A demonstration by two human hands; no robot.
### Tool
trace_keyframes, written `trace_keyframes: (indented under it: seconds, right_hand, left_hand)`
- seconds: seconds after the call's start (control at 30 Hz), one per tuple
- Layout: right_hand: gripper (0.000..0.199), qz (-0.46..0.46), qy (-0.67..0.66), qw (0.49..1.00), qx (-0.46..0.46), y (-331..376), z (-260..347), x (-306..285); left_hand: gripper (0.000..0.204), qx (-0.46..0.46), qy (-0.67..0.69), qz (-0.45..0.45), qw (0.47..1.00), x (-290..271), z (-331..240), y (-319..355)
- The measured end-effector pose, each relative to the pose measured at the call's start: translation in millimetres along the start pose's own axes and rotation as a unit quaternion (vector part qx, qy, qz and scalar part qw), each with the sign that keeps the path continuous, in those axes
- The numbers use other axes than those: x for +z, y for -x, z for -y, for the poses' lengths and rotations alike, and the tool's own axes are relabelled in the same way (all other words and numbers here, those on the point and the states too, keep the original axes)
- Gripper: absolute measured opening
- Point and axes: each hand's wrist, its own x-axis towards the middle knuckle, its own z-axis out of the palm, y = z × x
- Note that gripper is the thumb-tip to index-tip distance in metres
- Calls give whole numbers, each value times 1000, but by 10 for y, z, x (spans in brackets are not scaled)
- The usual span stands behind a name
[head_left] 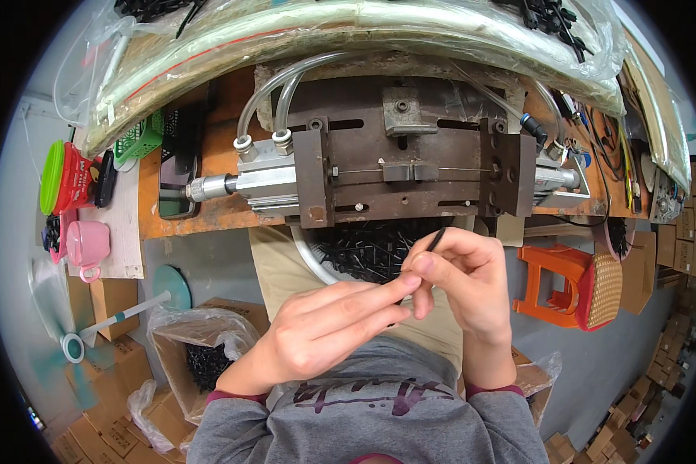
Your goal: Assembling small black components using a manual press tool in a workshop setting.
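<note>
Where a wooden bench (pixel 159 226) bears a brown metal fixture (pixel 406 152), left hand (pixel 317 323), fingers extended together, grip hard to tell, right hand (pixel 469 280) beside it, thumb and forefinger pinching a slim black rod (pixel 437 239), upper end projecting above them.

Hands are pretty much bunched together here: the left hand's (pixel 321 321) fingers are right up against the right hand (pixel 460 274), with a black stick (pixel 436 239) poking up out of the right one. Going up from there, you could reach the jig's blocks (pixel 408 172) from the front, between the two upright plates (pixel 315 174) that wall it in left and right. Behind the blocks a bracket (pixel 402 112) juts out, and clear tubes (pixel 267 97) arch over the back left. Further left, the cylinder (pixel 267 185) and phone (pixel 179 166) crowd the bench (pixel 224 220). Low right, an orange stool's (pixel 549 286) in the way.
</note>
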Motion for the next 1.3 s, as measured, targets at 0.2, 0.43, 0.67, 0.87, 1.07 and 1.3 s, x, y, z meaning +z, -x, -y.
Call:
trace_keyframes:
  seconds: [0.2, 0.43, 0.67, 0.87, 1.07, 1.3]
  right_hand:
    - [11, -138, 123, 981, -56, 62, 101, 18]
    - [10, -168, 272, 932, -169, 208, 204, -50]
    - [8, -209, 356, 864, -287, -122, 726, -34]
    - [11, -130, 663, 552, -489, -1018, 1403, -178]
    - [24, 44, 799, 383, -461, -1672, 1669, 80]
    - [17, 77, 812, 345, -463, -2014, 1565, 66]
  left_hand:
    - [33, 1, -91, -67, 994, 174, 57, -192]
    - [28, -32, -263, -44, 963, 404, 212, -328]
    - [27, -48, -268, -64, 960, 396, 249, -385]
    - [25, -54, -264, -60, 961, 382, 220, -403]
    - [24, -53, -267, -57, 961, 374, 232, -392]
    - [25, -52, -196, -44, 978, 311, 209, -336]
